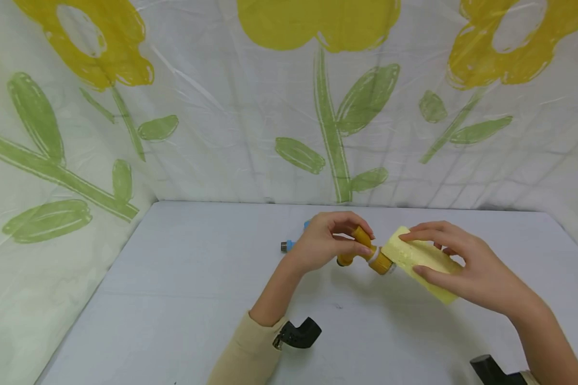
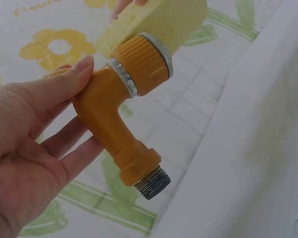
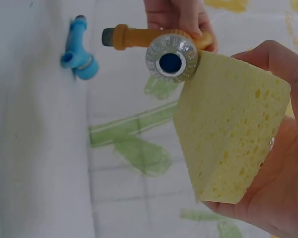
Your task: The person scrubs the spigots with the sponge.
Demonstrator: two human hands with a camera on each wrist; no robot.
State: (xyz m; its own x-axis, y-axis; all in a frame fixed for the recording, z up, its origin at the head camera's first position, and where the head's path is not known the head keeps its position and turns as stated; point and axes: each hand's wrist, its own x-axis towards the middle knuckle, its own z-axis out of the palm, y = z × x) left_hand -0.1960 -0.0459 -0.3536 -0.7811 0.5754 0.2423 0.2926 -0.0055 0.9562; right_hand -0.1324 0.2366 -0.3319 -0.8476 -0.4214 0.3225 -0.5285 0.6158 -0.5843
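Observation:
An orange faucet [image 2: 107, 104] with a ribbed collar and a dark threaded end is pinched between the thumb and fingers of my left hand [image 1: 325, 240], held above the table. My right hand [image 1: 462, 262] grips a pale yellow sponge [image 3: 233, 124] by its sides. One end of the sponge touches the faucet's ribbed collar [image 2: 144, 64]. In the right wrist view the faucet's round grey outlet ring [image 3: 171, 58] faces the camera, next to the sponge's edge. Behind my left hand lies a blue faucet [image 3: 79, 54], mostly hidden in the head view.
Both hands work over a white table [image 1: 173, 299]. At its back edge hangs a white curtain [image 1: 221, 133] printed with yellow flowers and green stems. Black wrist devices [image 1: 298, 332] sit at both sleeves.

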